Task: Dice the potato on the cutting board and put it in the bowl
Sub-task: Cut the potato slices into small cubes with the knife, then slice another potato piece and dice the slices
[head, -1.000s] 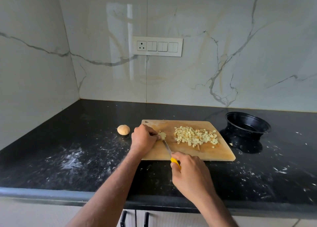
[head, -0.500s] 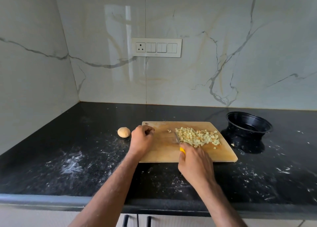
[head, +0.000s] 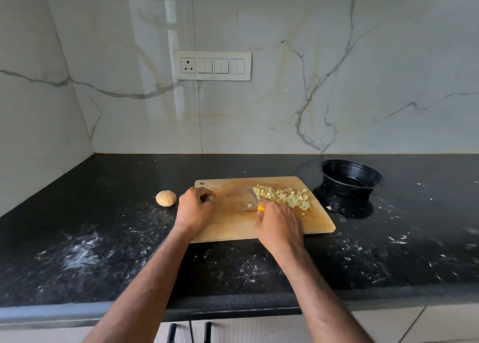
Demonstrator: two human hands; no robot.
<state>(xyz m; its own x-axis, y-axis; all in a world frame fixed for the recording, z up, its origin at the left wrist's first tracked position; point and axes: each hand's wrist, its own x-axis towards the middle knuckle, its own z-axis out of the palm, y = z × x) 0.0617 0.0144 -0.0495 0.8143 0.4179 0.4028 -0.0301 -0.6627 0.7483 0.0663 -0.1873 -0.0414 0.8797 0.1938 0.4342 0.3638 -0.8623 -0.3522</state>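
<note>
And the knife has swung across: a second ago its blade was working a small piece by the left hand, and now it lies flat against the near-left edge of the diced potato, herding the last bits into the heap. The left hand has let go of that piece and drawn back to the left end of the cutting board, fingers curled into a loose fist, gripping nothing that can be seen.

The right hand is wrapped tight round the yellow handle, only a sliver of yellow showing above the knuckles, blade pointing away from the body.

Where does the job stand? The dicing looks all but done: the pile sits on the right half of the board, just beyond and to the right of the knife hand, touching the blade. One small piece lies alone left of the blade, and a stray cube has dropped off the board's right edge.

The bowl, just past the board's far-right corner, appears empty, so the transfer is entirely left to do. A whole potato waits off the board's left side, uncut.
</note>
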